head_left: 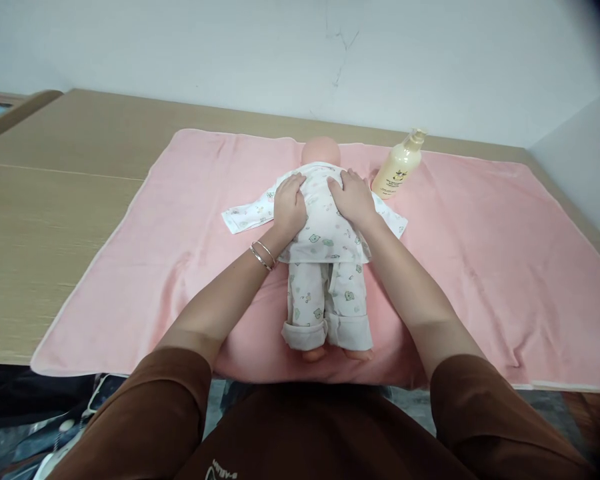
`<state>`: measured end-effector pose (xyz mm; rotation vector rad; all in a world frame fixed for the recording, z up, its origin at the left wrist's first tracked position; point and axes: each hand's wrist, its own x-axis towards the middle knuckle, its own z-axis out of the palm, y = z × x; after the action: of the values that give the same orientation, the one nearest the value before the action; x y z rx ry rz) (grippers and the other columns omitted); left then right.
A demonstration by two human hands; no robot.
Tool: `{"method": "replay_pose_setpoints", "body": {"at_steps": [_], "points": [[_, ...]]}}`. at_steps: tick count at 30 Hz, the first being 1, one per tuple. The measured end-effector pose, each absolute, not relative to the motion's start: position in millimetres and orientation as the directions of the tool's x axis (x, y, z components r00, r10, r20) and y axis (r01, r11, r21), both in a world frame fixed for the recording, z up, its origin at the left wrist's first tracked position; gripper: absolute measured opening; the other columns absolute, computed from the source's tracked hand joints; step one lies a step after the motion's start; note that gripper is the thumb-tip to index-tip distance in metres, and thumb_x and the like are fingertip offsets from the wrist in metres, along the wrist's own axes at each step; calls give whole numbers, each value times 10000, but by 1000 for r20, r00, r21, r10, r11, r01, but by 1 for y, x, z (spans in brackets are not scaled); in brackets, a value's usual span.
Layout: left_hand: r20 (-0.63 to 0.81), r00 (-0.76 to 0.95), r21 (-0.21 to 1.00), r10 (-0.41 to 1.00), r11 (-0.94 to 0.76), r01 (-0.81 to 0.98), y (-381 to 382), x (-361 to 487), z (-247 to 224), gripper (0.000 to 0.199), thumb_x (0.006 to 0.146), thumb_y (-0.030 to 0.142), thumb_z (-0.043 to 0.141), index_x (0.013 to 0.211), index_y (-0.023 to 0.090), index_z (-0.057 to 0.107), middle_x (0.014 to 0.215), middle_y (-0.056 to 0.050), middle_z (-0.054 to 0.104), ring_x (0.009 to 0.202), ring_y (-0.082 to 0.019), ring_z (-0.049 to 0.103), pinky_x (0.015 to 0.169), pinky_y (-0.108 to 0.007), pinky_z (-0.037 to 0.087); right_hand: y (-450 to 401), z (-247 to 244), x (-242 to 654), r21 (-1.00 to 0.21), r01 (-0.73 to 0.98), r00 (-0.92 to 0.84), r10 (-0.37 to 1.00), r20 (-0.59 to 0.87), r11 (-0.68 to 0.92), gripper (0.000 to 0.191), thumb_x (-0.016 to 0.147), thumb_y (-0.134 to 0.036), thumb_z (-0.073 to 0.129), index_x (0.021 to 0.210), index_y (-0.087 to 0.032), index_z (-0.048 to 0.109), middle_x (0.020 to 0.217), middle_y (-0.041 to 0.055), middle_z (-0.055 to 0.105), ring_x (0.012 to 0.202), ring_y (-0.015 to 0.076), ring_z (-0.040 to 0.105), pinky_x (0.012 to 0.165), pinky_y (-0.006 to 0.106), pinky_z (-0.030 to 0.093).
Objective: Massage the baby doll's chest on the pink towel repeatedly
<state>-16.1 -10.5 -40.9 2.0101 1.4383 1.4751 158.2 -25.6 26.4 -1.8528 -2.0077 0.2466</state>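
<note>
A baby doll (321,152) lies on a pink blanket (190,193), its bald head toward the wall and its bare feet toward me. No facial features show on the visible part of the head. It wears a white printed top (323,230) with the sleeves spread to both sides, and matching trousers (305,293) with rolled cuffs. My left hand (291,205) rests flat on the left side of the top, near the shoulder. Opposite it, my right hand (355,200) lies on the right side with the thumb pointing inward. Neither hand grips anything visible.
A pale yellow pump bottle (398,167) stands tilted in view on the blanket, to the right of the doll's head. Under the blanket is a wooden table (55,253), backed by a white wall (230,60). Wrinkles run through the blanket on both sides.
</note>
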Motion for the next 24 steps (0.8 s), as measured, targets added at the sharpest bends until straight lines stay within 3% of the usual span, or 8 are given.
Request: {"method": "replay_pose_setpoints", "body": {"at_steps": [2, 5, 8, 11, 15, 18, 20, 24], "points": [[560, -11, 685, 828, -456, 568, -13, -15, -38, 481, 892, 96, 397, 1257, 159, 705, 1408, -121, 723, 1393, -253, 624, 1285, -456, 427, -38, 25, 147, -344, 938, 23, 984, 179, 41, 693, 1094, -433, 283, 1555, 62, 435, 1652, 311, 395, 1580, 423, 351, 1315, 608, 234], [545, -9, 675, 838, -433, 597, -16, -13, -34, 501, 878, 94, 388, 1259, 133, 711, 1415, -139, 717, 1397, -264, 619, 1281, -461, 428, -60, 24, 126, -287, 949, -57, 969, 240, 127, 660, 1059, -313, 352, 1576, 97, 376, 1655, 330, 375, 1587, 447, 323, 1309, 620, 249], [535, -2, 673, 845, -424, 607, -19, -14, -32, 511, 877, 101, 382, 1265, 156, 710, 1414, -126, 720, 1401, -266, 613, 1296, -487, 399, -62, 24, 123, -287, 895, -261, 923, 283, 342, 601, 1017, -232, 389, 1577, -26, 453, 1710, 230, 341, 1622, 412, 267, 1328, 645, 203], [521, -16, 687, 853, -409, 601, -20, -14, -32, 508, 881, 105, 393, 1266, 213, 706, 1421, -84, 721, 1420, -260, 598, 1341, -532, 309, -40, 22, 145, -370, 794, -398, 873, 281, 482, 536, 1027, -266, 386, 1526, -173, 556, 1719, 100, 375, 1635, 319, 275, 1352, 619, 169], [516, -37, 694, 856, -392, 604, -22, -12, -32, 489, 887, 102, 402, 1237, 238, 715, 1429, -63, 718, 1421, -248, 598, 1352, -535, 278, -14, 18, 171, -492, 800, -251, 936, 246, 344, 569, 1062, -399, 349, 1567, -187, 503, 1701, 94, 409, 1616, 307, 326, 1346, 631, 164], [514, -38, 681, 857, -380, 626, -22, -11, -29, 489, 886, 104, 395, 1239, 211, 717, 1430, -91, 716, 1408, -259, 608, 1315, -519, 340, -26, 18, 159, -432, 864, -162, 955, 248, 259, 633, 1049, -387, 364, 1577, -50, 460, 1683, 214, 401, 1598, 386, 336, 1323, 649, 206], [509, -26, 667, 860, -375, 644, -24, -11, -27, 489, 880, 107, 403, 1246, 196, 714, 1430, -107, 714, 1399, -269, 613, 1281, -499, 383, -44, 20, 142, -362, 883, -210, 941, 265, 299, 654, 1020, -349, 425, 1579, -11, 441, 1694, 250, 360, 1600, 436, 304, 1311, 669, 213], [472, -19, 650, 882, -333, 683, -29, -11, -20, 433, 919, 151, 429, 1249, 201, 705, 1447, -135, 691, 1422, -320, 581, 1246, -538, 378, -60, 25, 126, -292, 798, -448, 843, 297, 527, 554, 977, -224, 414, 1494, -128, 586, 1680, 115, 446, 1610, 360, 312, 1347, 608, 176]]}}
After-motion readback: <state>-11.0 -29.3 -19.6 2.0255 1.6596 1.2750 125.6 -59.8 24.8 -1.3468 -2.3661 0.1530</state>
